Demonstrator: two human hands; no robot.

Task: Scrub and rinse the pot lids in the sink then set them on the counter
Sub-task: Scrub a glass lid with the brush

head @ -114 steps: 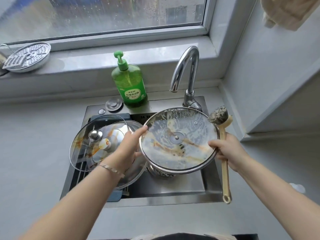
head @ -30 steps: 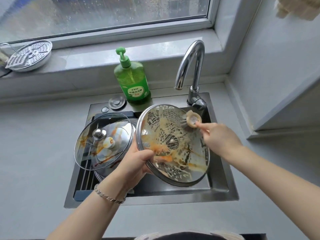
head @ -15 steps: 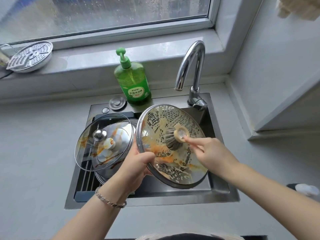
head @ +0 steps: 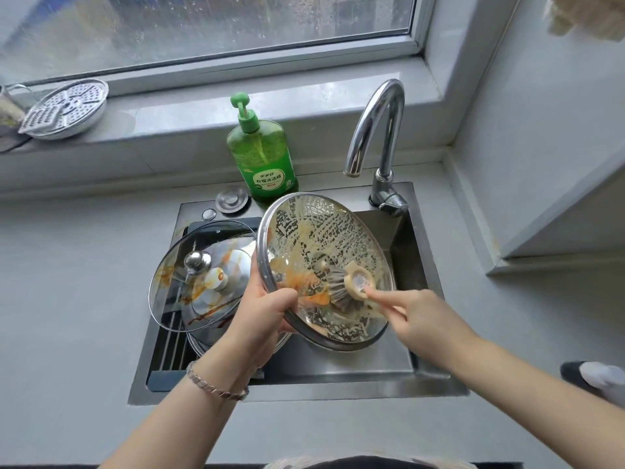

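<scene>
A large glass pot lid [head: 318, 238] with a steel rim is tilted over the sink, its underside smeared with foam and orange sauce. My left hand [head: 262, 316] grips its lower left rim. My right hand [head: 419, 316] holds a dish brush [head: 348, 286], forefinger along the handle, bristles pressed on the lid's lower middle. A second glass lid [head: 189, 289] with a steel knob lies stained in the sink's left half, over another lid with a pale knob.
The steel sink [head: 338, 389] is sunk into a grey counter [head: 67, 299]. A chrome tap [head: 378, 137] rises at the back right, a green soap bottle [head: 260, 157] behind the sink. A perforated steamer tray [head: 66, 108] sits on the windowsill.
The brush has swept from the lid's upper right edge down to its lower middle, spreading foam. My left hand keeps the lid tilted in the same place.
</scene>
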